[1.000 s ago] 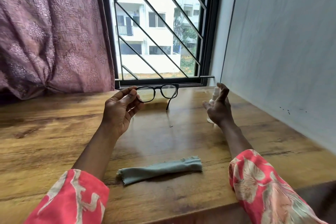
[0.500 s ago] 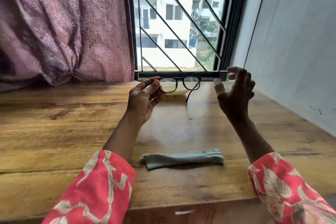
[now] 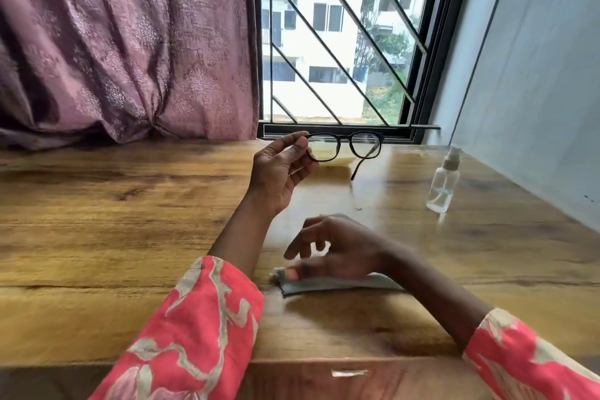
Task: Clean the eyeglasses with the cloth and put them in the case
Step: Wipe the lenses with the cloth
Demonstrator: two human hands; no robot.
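Black-framed eyeglasses [image 3: 354,147] are held up above the wooden table [image 3: 130,221], near the window. My left hand [image 3: 281,170] pinches their left end between thumb and fingers; one temple arm hangs down. Behind the glasses lies a pale yellowish flat object [image 3: 337,162], mostly hidden. A folded grey-green cloth [image 3: 334,284] lies near the table's front edge. My right hand [image 3: 337,248] hovers right over the cloth, fingers spread, thumb touching its left end. The hand is blurred.
A small clear spray bottle [image 3: 444,182] stands at the right of the table, close to the grey wall [image 3: 535,91]. A mauve curtain [image 3: 123,42] hangs at the back left, and a barred window [image 3: 341,42] is behind the glasses.
My right hand let go of the spray bottle, which now stands on the table, and came down and left onto the cloth. The left hand keeps the glasses up.
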